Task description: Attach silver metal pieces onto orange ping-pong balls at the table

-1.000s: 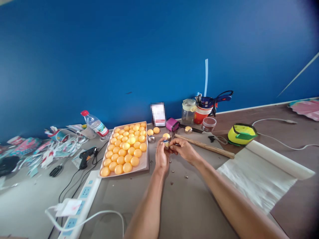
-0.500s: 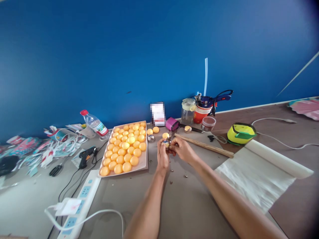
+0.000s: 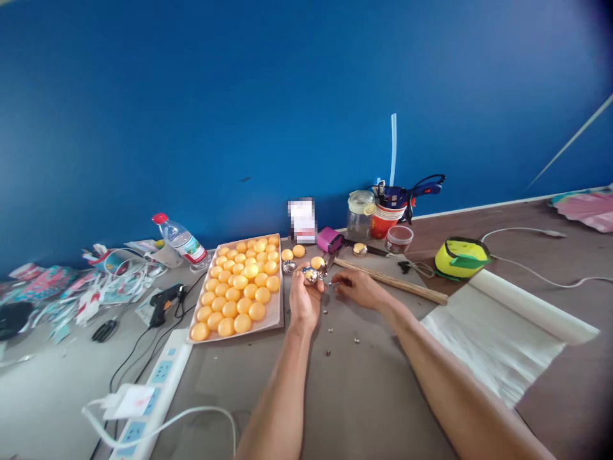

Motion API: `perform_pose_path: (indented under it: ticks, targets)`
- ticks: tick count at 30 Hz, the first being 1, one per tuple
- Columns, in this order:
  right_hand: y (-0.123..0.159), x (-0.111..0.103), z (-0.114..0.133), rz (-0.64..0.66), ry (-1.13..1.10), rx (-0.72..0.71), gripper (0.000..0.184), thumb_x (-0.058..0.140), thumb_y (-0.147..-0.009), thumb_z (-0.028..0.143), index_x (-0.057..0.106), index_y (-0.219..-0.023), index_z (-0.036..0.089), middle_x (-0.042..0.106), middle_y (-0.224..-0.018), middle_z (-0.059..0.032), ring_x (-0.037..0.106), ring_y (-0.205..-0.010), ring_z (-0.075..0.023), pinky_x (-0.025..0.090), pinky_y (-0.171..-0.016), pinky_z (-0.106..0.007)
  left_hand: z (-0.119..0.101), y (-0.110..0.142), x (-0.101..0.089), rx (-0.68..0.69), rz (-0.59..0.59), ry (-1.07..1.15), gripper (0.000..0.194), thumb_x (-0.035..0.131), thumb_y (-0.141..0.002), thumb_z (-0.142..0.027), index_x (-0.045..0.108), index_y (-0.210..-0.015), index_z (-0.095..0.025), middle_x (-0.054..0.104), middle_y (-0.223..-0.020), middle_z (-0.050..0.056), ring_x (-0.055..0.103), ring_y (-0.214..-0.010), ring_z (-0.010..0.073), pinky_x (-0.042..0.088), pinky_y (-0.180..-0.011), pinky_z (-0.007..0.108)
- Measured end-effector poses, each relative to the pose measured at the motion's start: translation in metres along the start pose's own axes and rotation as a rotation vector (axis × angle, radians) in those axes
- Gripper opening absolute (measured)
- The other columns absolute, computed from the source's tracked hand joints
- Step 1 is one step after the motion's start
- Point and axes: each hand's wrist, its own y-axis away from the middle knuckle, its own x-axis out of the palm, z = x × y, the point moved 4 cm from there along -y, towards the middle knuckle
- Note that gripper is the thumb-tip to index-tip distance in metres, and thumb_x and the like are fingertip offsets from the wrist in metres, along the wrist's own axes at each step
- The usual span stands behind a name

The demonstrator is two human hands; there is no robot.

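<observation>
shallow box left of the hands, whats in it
Rows of orange balls sit inside the shallow box. They cover much of its floor, so anything underneath them can't be seen.

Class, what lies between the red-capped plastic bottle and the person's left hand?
In the head view, a shallow pale box of orange balls lies between the plastic bottle and the left hand.

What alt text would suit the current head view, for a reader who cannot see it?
A person's left hand holds a shiny metallic ball above a grey table, the right hand near but apart from it. To their left, a shallow box holds many orange balls.
</observation>
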Motion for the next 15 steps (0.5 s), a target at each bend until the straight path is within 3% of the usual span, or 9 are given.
perform_pose_path:
  ticks: [6,12,15]
  targets:
    - [0.005,0.020,0.008,0.044,0.339,-0.034,0.021,0.052,-0.077,0.018,0.065,-0.093,0.019,0.066,-0.093,-0.0064,0.059,-0.082,-0.0178,0.039,-0.069,-0.024,0.000,-0.004,-0.004,0.026,-0.046,0.046,0.026,0.056,-0.080,-0.035,0.054,-0.100,-0.019,0.053,-0.065,-0.002,0.047,-0.047,0.0095,0.040,-0.054,0.027]
    - [0.002,0.021,0.005,-0.089,0.346,0.078,0.026,0.048,-0.083,0.021,0.059,-0.106,0.018,0.066,-0.105,-0.0080,0.061,-0.091,-0.0188,0.039,-0.073,-0.024,-0.002,-0.004,-0.005,0.040,-0.063,0.043,0.028,0.057,-0.079,-0.037,0.055,-0.100,-0.019,0.053,-0.064,-0.002,0.047,-0.047,0.0093,0.039,-0.053,0.026]
    - [0.000,0.025,0.006,-0.118,0.386,0.082,0.021,0.045,-0.085,0.021,0.062,-0.098,0.020,0.066,-0.102,-0.0076,0.061,-0.090,-0.0185,0.039,-0.072,-0.024,-0.001,-0.004,-0.004,0.035,-0.064,0.040,0.026,0.057,-0.079,-0.037,0.054,-0.098,-0.018,0.053,-0.064,-0.002,0.047,-0.047,0.0094,0.039,-0.052,0.026]
